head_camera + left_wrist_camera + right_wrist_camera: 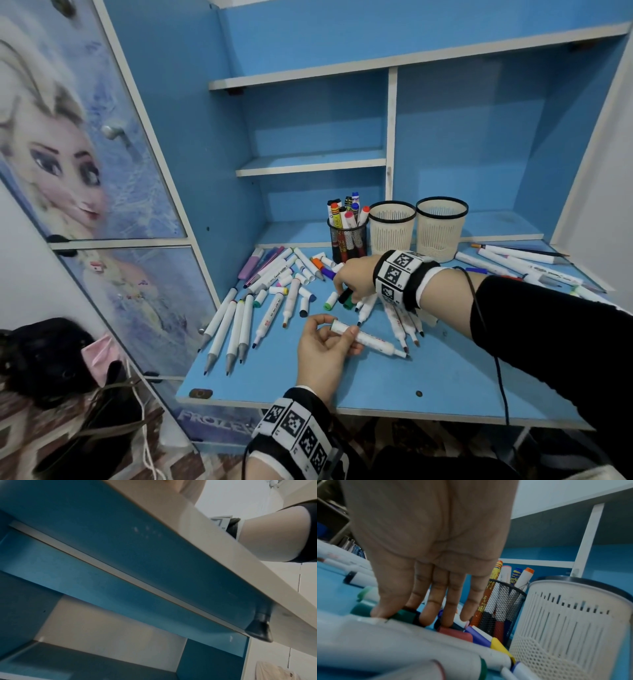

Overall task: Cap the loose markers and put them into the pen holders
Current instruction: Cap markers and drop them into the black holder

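Capping is the step in hand. The left hand (323, 346) pinches an uncapped white marker (368, 339) level above the desk (445, 387). Beyond it the right hand (354, 279), palm down, pinches a dark green cap (403, 615) among loose caps. Next, I judge: lift it and press it onto the tip; the holders (442, 228) stand beyond the right wrist

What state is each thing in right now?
Left hand: holds an uncapped marker.
Right hand: fingertips on a green cap.
Mesh holder: upright, holds capped markers.
Two white holders: upright, contents not visible.
Loose markers: uncapped, lying on the desk.
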A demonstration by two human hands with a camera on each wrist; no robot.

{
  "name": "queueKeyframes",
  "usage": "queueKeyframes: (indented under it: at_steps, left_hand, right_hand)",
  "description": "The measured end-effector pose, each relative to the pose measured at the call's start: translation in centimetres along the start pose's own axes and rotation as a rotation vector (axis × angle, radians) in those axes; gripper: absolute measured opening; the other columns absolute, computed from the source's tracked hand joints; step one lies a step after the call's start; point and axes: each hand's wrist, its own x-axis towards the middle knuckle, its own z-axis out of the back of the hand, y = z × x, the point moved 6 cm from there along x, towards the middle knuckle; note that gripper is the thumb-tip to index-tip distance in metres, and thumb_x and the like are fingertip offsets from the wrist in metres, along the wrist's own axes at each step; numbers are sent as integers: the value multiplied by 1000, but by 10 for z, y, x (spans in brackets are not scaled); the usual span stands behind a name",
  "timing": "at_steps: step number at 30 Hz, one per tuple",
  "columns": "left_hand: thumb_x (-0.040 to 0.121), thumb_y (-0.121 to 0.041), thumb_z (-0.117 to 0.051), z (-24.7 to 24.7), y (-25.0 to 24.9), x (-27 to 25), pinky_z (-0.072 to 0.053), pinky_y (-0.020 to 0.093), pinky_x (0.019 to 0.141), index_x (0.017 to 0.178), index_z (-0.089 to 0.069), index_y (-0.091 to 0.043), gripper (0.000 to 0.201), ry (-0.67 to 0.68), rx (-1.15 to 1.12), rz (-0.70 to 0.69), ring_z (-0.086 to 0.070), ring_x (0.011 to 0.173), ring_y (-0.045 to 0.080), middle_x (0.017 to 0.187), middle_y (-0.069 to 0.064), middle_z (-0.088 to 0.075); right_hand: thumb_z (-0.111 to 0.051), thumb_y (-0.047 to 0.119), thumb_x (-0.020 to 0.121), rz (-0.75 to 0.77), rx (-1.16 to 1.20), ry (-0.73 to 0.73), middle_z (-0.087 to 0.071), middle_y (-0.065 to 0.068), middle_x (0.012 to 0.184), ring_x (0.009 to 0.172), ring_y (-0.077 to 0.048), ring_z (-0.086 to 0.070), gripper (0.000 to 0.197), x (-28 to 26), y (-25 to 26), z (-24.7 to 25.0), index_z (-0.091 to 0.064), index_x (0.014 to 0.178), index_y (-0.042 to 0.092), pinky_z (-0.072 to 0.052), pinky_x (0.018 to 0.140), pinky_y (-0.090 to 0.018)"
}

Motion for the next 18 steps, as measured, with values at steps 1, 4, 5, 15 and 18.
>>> queueKeyframes:
  at_steps: [1,4,5,15,18]
  left_hand:
    - [83,2,-65,0,0,0,-56,25,60,97,-46,-7,26,0,3,0,-64,51,17,64,14,-63]
    - [83,2,-65,-1,-1,-1,-56,24,58,97,-45,-7,26,9,6,2,-63,50,17,65,14,-63]
    - [83,2,-65,-1,-2,-1,-55,24,58,98,-45,-7,27,12,9,2,-63,50,17,65,15,-63]
    - [83,4,-64,0,-6,-3,-56,22,60,103,-49,-4,26,-3,-18,-11,-64,52,15,61,11,-64]
    - [83,1,-65,1,-6,-5,-56,21,64,107,-58,-8,27,8,-38,-17,-66,58,15,68,13,-67]
  right_hand:
    - [-64,17,88,5,15,-11,-52,-2,97,98,-24,-53,39,1,1,0,-51,125,15,-34,58,-22]
    - [-68,12,83,24,36,-26,-53,-5,89,84,-22,-49,41,2,7,-3,-45,117,12,-33,52,-25]
    - [-68,13,83,26,21,-16,-55,-7,93,84,-22,-50,38,2,9,-4,-47,115,11,-34,54,-28]
    - [-63,20,89,-28,222,-175,-50,5,82,83,-13,-47,20,-33,9,17,-62,107,13,-37,70,-25]
    - [-63,22,89,-150,349,-321,-50,5,91,85,-13,-48,15,-69,-1,25,-61,102,16,-36,71,-25]
